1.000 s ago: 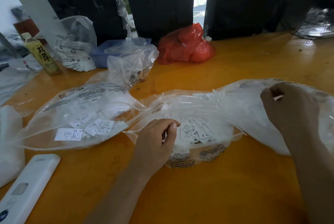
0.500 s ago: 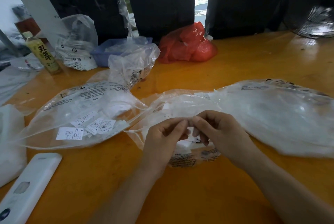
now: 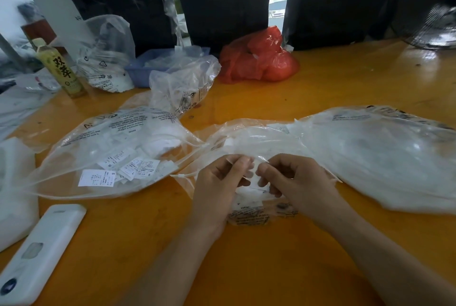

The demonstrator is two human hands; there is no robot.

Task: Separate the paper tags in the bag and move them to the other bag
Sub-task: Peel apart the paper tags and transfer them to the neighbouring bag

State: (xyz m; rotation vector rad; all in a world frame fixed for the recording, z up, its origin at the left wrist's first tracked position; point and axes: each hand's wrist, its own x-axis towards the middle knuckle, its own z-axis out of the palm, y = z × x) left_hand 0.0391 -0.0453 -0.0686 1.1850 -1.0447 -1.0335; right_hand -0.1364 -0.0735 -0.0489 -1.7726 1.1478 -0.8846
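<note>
Paper tags (image 3: 249,191), small white rectangles, lie inside the middle clear bag (image 3: 246,138) at the centre of the frame, and both hands meet just over them. The left hand (image 3: 217,189) has its fingers curled, thumb and forefinger pinched together on a small white piece; the right hand (image 3: 298,182) is curled the same way, and its fingertips (image 3: 262,171) nearly touch those of the left. Whether both hold the same tag I cannot tell, because the piece is blurred. Black print shows on the lower part of this bag, too small to read. To the left lies another clear bag (image 3: 74,157) of thin glossy film, with lines of black warning text printed upside down and loose printed tags (image 3: 96,178) inside; the letter "S" is readable on some of them. To the right lies a large puffy clear bag (image 3: 385,157), cloudy white inside. The table (image 3: 271,268) is smooth orange-yellow wood with a shine. In the upper left stands a bottle (image 3: 60,71) with a yellow label and large dark Chinese characters. Behind it is a crumpled clear bag (image 3: 106,51) with a recycling triangle. A blue plastic tray (image 3: 140,69) and a wrinkled red bag (image 3: 259,59) are at the top centre. A white flat device (image 3: 37,256) with rounded corners lies at the lower left.
</note>
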